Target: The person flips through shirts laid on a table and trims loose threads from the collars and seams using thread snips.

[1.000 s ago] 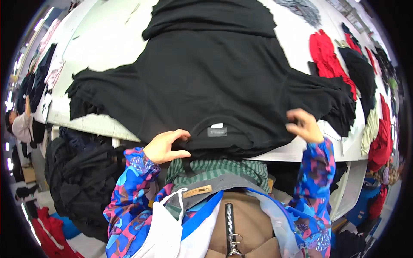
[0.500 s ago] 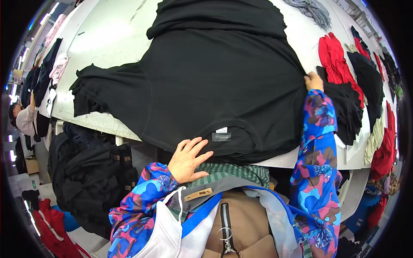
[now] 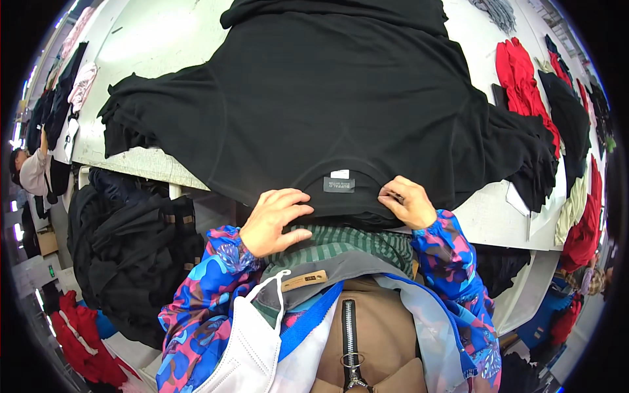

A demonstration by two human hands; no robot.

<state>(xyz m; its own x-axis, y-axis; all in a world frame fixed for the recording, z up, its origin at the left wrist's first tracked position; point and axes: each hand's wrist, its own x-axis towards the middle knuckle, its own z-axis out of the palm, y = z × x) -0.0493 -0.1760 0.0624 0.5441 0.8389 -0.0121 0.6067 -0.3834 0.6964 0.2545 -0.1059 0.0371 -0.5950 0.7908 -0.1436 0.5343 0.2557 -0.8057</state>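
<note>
Spread over the table in front of me is a black T-shirt (image 3: 341,98), its neckline towards me and its far end bunched in folds. Layered edges at both sleeves suggest more black garments beneath it. Inside the collar sits a dark label with a small white tag (image 3: 339,174). My left hand (image 3: 275,221) lies on the left side of the collar, fingers stretched out and holding nothing. At the collar's right side, my right hand (image 3: 411,202) pinches the black fabric between bent fingers and thumb.
A white table (image 3: 164,39) carries the shirts. Below its edge at left is a heap of black garments (image 3: 131,262). Red garments (image 3: 521,82) and a dark garment (image 3: 565,121) lie to the right, grey cloth (image 3: 496,13) at the far right. Another person (image 3: 33,171) is at far left.
My right hand has moved from the shirt's right side in to the collar. The right sleeve now lies spread out to the right. My left hand has shifted slightly onto the collar edge.
</note>
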